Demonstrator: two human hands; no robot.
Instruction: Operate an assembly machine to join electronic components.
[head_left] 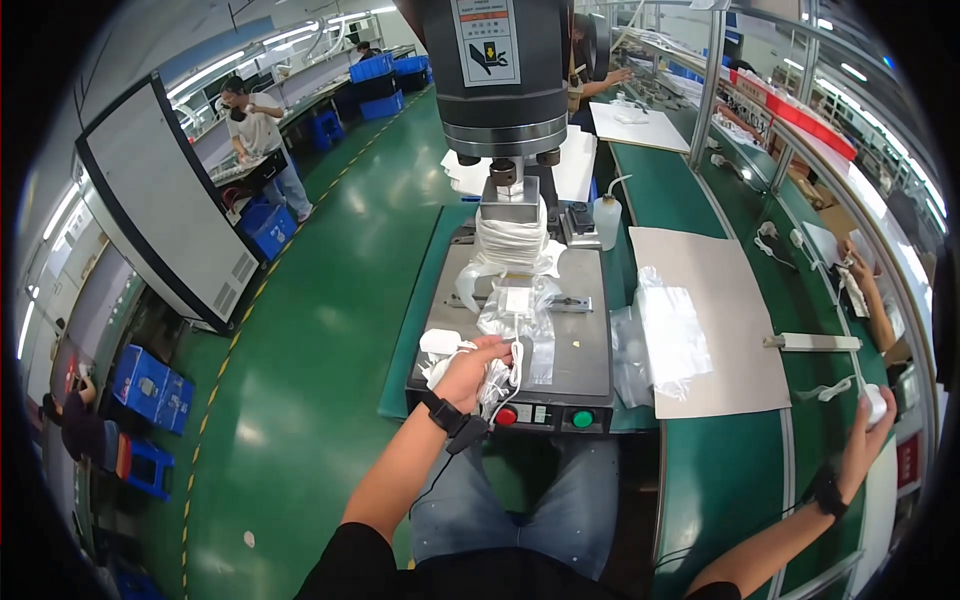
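Observation:
My left hand [472, 374] is over the front of the press's metal bed [572, 350], its fingers closed on a white cable [517, 368]. That cable leads up to a white adapter [516, 299] lying on clear plastic below the press head [511, 235], which is wrapped in white material. Beside my left wrist lies another white adapter [440, 342], with bunched white cable partly hidden by the hand. Stretched far to the right, my right hand [860, 441] grips a small white adapter [874, 404] above the green conveyor belt, with a white cable [833, 390] near it.
A red button [506, 415] and a green button [582, 419] sit on the press's front. To its right, clear plastic bags [675, 340] lie on a beige board [740, 370]. A squeeze bottle [607, 220] stands behind. Across the belt, another person's hand [857, 265] works beyond metal posts.

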